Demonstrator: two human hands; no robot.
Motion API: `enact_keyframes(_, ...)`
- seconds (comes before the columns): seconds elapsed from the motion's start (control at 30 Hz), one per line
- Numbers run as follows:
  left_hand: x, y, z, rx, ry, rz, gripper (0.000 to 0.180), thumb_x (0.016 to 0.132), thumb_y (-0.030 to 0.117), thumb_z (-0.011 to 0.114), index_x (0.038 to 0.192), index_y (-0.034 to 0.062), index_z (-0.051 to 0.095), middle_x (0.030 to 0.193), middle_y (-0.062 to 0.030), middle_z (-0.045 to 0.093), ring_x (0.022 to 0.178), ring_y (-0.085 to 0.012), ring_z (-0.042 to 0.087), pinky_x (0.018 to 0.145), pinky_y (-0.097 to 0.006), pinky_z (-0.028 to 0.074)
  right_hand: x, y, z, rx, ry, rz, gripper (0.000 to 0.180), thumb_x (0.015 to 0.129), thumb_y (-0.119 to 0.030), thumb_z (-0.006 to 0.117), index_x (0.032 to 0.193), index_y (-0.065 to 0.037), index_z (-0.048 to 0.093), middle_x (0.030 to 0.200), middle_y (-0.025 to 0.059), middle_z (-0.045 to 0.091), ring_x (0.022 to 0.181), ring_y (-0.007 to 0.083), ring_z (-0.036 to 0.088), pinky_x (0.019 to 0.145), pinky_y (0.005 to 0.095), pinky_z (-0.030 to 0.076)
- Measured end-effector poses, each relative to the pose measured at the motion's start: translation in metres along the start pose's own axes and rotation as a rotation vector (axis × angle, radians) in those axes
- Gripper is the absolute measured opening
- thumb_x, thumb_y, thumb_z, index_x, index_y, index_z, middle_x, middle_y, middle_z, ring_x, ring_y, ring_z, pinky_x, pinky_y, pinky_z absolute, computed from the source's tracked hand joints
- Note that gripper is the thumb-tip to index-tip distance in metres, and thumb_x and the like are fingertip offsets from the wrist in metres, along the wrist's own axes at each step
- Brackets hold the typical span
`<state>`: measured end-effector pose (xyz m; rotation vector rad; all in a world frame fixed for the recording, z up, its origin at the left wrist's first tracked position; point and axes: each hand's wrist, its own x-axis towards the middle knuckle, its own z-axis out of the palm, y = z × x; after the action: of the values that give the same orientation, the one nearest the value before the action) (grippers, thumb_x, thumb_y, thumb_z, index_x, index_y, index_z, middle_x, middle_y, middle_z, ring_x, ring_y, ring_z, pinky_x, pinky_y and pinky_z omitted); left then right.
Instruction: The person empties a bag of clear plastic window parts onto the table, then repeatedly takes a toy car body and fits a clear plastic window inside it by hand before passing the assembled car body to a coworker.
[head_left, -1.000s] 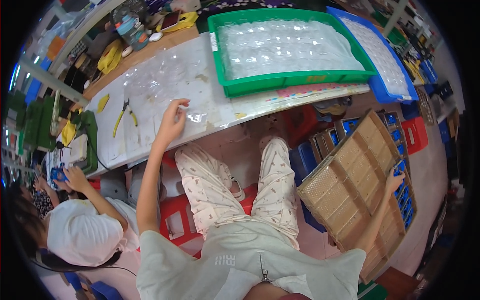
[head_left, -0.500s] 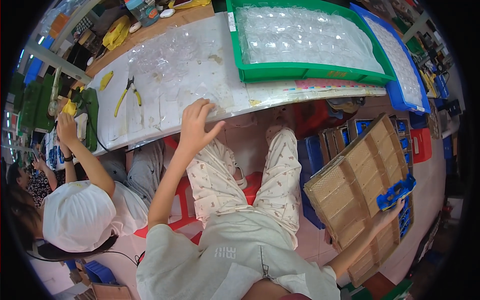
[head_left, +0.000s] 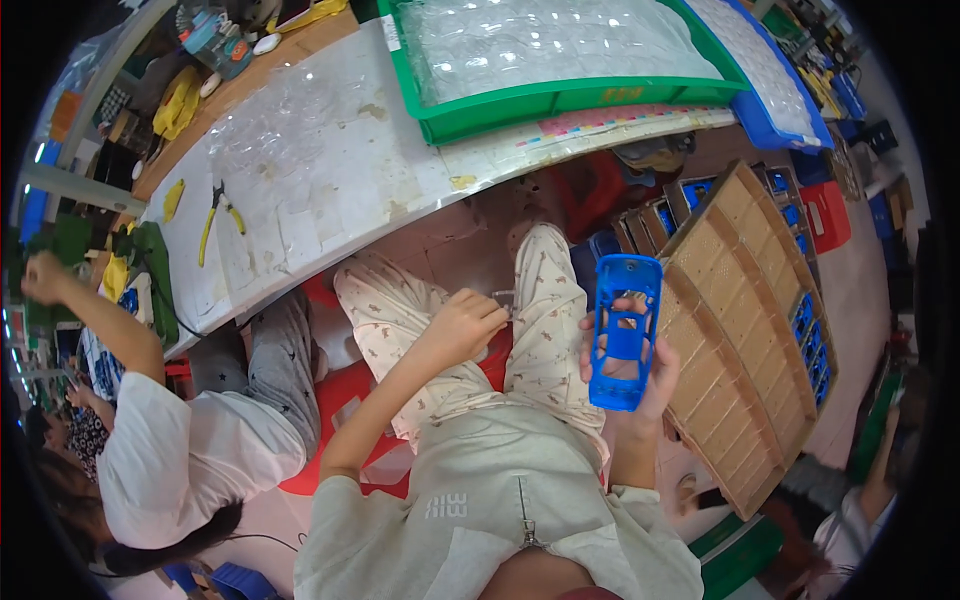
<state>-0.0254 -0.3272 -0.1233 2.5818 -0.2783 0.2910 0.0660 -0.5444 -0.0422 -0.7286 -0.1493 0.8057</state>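
Note:
My right hand (head_left: 660,375) grips a blue plastic toy car body shell (head_left: 626,344) from below, upright over my right thigh, with fingers visible through its window openings. My left hand (head_left: 468,327) is closed in a pinch above my lap, a little left of the shell. Between its fingertips is a small clear plastic piece (head_left: 503,298), apart from the shell; its exact shape is hard to make out. On the white table (head_left: 390,185) lies a spread of similar clear plastic pieces (head_left: 275,130).
A green tray (head_left: 560,98) of clear parts stands on the table, beside a blue tray (head_left: 790,130). Yellow-handled cutters (head_left: 218,220) lie at the left. A brown divided tray (head_left: 740,350) leans at my right over more blue shells. A co-worker (head_left: 190,450) sits at my left.
My left hand has come off the table down to my lap with a clear piece. My right hand has brought the blue shell from the brown tray to in front of me.

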Motion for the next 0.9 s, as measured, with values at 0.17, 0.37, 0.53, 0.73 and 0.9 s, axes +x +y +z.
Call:
enact_keyframes(0.17, 0.016, 0.049, -0.042, 0.164, 0.539, 0.014, 0.010, 0.072, 0.006, 0.061, 0.082, 0.0068, 0.060, 0.081, -0.0059, 0.060, 0.084, -0.0229, 0.060, 0.069, -0.032, 0.043, 0.003, 0.012, 0.025, 0.051, 0.105, -0.012, 0.053, 0.087, -0.047, 0.034, 0.116, -0.004, 0.041, 0.098, 0.0242, 0.051, 0.064, 0.0261, 0.056, 0.054, 0.0330, 0.048)
enact_keyframes(0.37, 0.010, 0.098, -0.052, 0.120, 0.579, 0.305, 0.005, 0.076, 0.009, 0.060, 0.081, 0.0092, 0.059, 0.090, -0.0048, 0.061, 0.092, -0.0185, 0.060, 0.072, -0.029, 0.045, 0.004, 0.019, 0.028, 0.040, 0.112, 0.013, 0.050, 0.087, -0.046, 0.032, 0.116, -0.006, 0.039, 0.102, 0.0247, 0.051, 0.067, 0.0260, 0.057, 0.057, 0.0324, 0.049)
enact_keyframes(0.53, 0.014, 0.106, -0.048, 0.188, 0.439, 0.478, 0.014, 0.071, 0.008, 0.064, 0.084, 0.0098, 0.058, 0.089, -0.0047, 0.063, 0.090, -0.0193, 0.061, 0.069, -0.025, 0.047, 0.005, 0.022, 0.025, -0.010, 0.085, -0.003, 0.048, 0.088, -0.045, 0.031, 0.116, -0.007, 0.039, 0.104, 0.0252, 0.051, 0.070, 0.0257, 0.057, 0.060, 0.0323, 0.049)
enact_keyframes(0.73, 0.021, 0.096, -0.049, 0.082, 0.492, 0.379, 0.019, 0.068, 0.008, 0.064, 0.087, 0.0077, 0.060, 0.090, -0.0060, 0.063, 0.088, -0.0215, 0.061, 0.065, -0.027, 0.047, 0.003, 0.028, 0.028, -0.191, 0.124, -0.047, 0.051, 0.088, -0.043, 0.031, 0.121, -0.005, 0.036, 0.106, 0.0263, 0.054, 0.085, 0.0244, 0.060, 0.076, 0.0335, 0.049)
enact_keyframes(0.9, 0.020, 0.100, -0.043, 0.125, 0.518, 0.351, 0.024, 0.066, 0.008, 0.064, 0.090, 0.0076, 0.063, 0.094, -0.0058, 0.063, 0.085, -0.0208, 0.059, 0.059, -0.027, 0.045, 0.005, 0.029, 0.032, -0.138, 0.070, -0.049, 0.048, 0.088, -0.040, 0.031, 0.122, -0.005, 0.034, 0.106, 0.0263, 0.053, 0.089, 0.0270, 0.059, 0.077, 0.0344, 0.050)
